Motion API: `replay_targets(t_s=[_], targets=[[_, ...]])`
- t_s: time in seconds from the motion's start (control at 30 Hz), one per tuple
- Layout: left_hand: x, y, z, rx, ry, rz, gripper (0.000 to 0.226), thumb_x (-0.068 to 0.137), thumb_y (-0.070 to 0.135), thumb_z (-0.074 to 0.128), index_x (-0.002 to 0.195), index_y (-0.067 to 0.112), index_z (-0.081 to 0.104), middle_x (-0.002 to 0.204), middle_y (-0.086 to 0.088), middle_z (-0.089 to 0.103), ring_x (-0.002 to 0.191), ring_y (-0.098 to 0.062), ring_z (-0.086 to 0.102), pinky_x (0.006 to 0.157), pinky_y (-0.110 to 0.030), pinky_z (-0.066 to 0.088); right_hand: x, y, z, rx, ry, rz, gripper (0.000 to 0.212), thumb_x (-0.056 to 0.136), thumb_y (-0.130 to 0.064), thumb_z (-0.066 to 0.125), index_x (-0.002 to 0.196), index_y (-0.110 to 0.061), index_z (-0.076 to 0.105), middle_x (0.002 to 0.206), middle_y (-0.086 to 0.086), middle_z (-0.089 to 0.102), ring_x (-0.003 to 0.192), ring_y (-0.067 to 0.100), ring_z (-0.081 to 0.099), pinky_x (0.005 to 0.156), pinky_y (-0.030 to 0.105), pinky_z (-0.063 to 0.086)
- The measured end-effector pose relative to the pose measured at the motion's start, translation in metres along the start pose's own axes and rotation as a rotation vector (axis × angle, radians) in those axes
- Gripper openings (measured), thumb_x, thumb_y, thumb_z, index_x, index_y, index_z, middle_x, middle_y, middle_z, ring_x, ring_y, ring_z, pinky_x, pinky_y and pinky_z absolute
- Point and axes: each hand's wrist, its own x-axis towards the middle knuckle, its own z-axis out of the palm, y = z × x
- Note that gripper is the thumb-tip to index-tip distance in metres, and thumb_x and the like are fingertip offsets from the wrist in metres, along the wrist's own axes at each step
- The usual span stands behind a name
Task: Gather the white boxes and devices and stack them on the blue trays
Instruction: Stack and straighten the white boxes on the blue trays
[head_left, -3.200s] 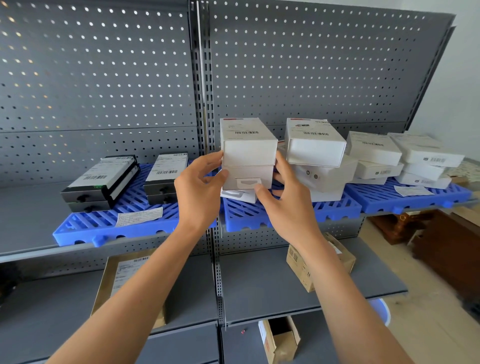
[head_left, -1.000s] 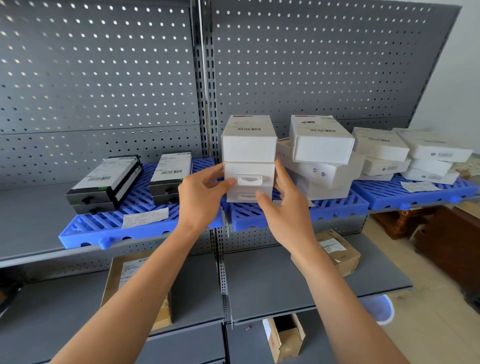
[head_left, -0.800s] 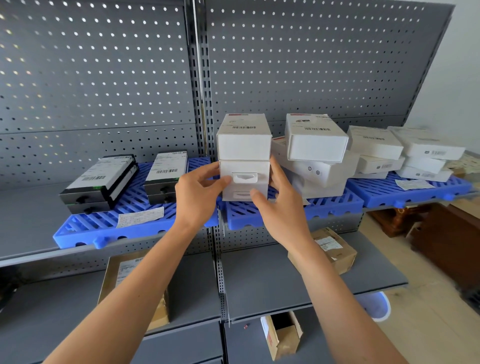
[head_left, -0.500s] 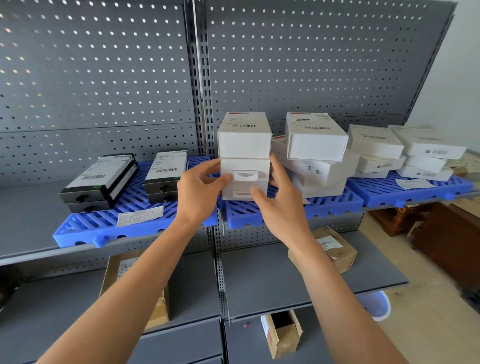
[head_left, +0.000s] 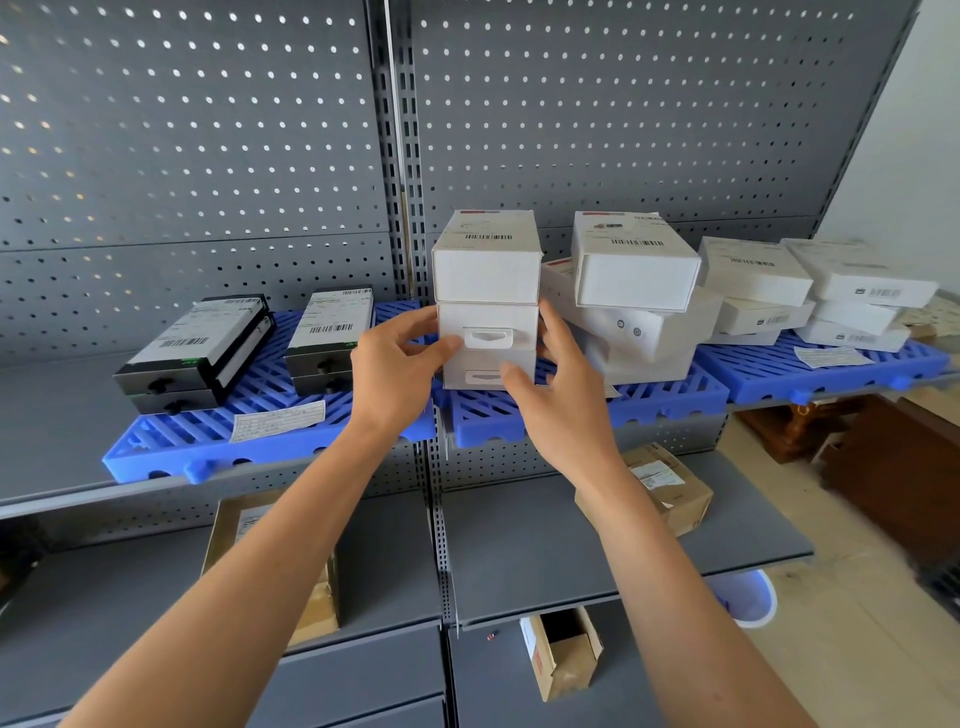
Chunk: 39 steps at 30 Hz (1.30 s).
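Note:
A stack of three white boxes (head_left: 485, 275) stands upright on the middle blue tray (head_left: 670, 402). My left hand (head_left: 389, 374) grips the stack's left side at the middle box, thumb on its front. My right hand (head_left: 566, 405) presses the right side, with its thumb by the bottom box. A tilted pile of white boxes (head_left: 634, 275) sits just to the right on the same tray. More white boxes (head_left: 753, 270) lie on the right blue tray (head_left: 769, 374). Two black devices (head_left: 197, 353) with white labels rest on the left blue tray (head_left: 171, 447).
A grey pegboard wall backs the shelves. Paper slips (head_left: 278, 421) lie on the trays. Cardboard boxes (head_left: 670, 488) sit on the lower shelves, one open box (head_left: 563, 654) at the bottom. Dark wooden furniture (head_left: 883, 457) stands on the floor at the right.
The stack, earlier held with its bottom box askew, now sits squared up on the middle tray. Both hands stay against its sides and have barely moved in the last second.

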Motion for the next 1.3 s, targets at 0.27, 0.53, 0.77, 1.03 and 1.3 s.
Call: replay_targets(t_s=[0.27,0.53,0.77,1.03,1.3], targets=[[0.000,0.000,0.005,0.001,0.025,0.009,0.034,0.091,0.014,0.075,0.125,0.017,0.072,0.107,0.010,0.076,0.083,-0.012,0.075,0.074,-0.032,0.063,-0.004,-0.001,0.002,0.024,0.002,-0.004,0.074,0.095,-0.016,0.060,0.158,-0.033,0.024,0.126,-0.037,0.054,0.105,-0.012,0.057,0.083,0.011,0.048],[-0.007,-0.004,0.005,0.010,0.056,0.021,0.030,0.091,0.013,0.075,0.121,0.016,0.074,0.106,0.010,0.077,0.092,-0.007,0.074,0.080,-0.032,0.063,-0.004,0.000,0.002,0.007,-0.011,-0.003,0.074,0.095,-0.016,0.060,0.158,-0.034,0.024,0.139,-0.025,0.053,0.114,-0.015,0.053,0.090,0.010,0.046],[-0.010,-0.006,0.005,-0.032,0.089,0.013,0.028,0.089,0.008,0.076,0.117,0.012,0.076,0.107,0.004,0.077,0.097,-0.008,0.074,0.085,-0.034,0.062,-0.005,-0.003,0.002,0.009,-0.032,-0.015,0.077,0.094,-0.013,0.061,0.157,-0.036,0.023,0.115,-0.054,0.048,0.111,-0.018,0.053,0.086,0.003,0.042],[-0.013,-0.004,0.006,-0.027,0.115,0.002,0.029,0.089,0.011,0.076,0.117,0.012,0.076,0.107,0.005,0.077,0.096,-0.006,0.074,0.085,-0.036,0.062,-0.008,-0.005,0.003,-0.002,-0.048,0.004,0.084,0.094,-0.018,0.063,0.159,-0.037,0.014,0.135,-0.028,0.055,0.119,-0.006,0.055,0.099,0.019,0.046],[-0.026,0.015,0.009,0.080,0.069,0.042,0.051,0.093,0.031,0.072,0.142,0.028,0.057,0.120,0.011,0.070,0.098,-0.001,0.069,0.087,-0.036,0.060,-0.011,-0.019,0.000,0.045,0.011,0.046,0.086,0.096,-0.007,0.059,0.160,-0.027,0.006,0.102,-0.061,0.028,0.084,-0.038,0.040,0.070,-0.005,0.036]])
